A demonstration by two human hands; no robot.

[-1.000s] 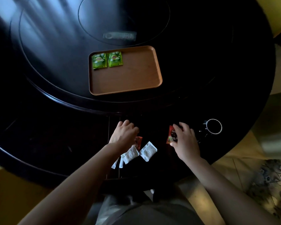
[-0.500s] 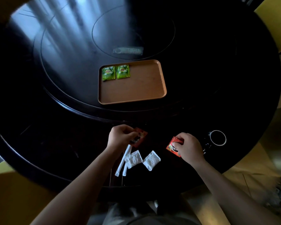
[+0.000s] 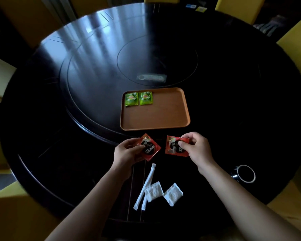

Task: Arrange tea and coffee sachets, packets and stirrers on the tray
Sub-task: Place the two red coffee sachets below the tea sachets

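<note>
A brown tray [image 3: 163,117] lies on the dark round table, with two green tea sachets [image 3: 138,98] side by side in its far left corner. Just in front of the tray, my left hand [image 3: 129,153] holds a red coffee sachet [image 3: 150,147] and my right hand [image 3: 197,148] holds a second red coffee sachet [image 3: 175,145], both lifted above the table. Nearer to me lie two white wrapped stirrers [image 3: 146,186] and two white sugar packets [image 3: 163,193].
A dark mug with a white rim [image 3: 246,173] stands at the right near the table edge. A clear wrapped item [image 3: 152,78] lies beyond the tray on the raised inner turntable. Yellow chairs [image 3: 295,49] ring the table.
Both hands have picked the red coffee sachets up off the table and raised them toward the tray. The camera has tilted up, showing more of the table.
</note>
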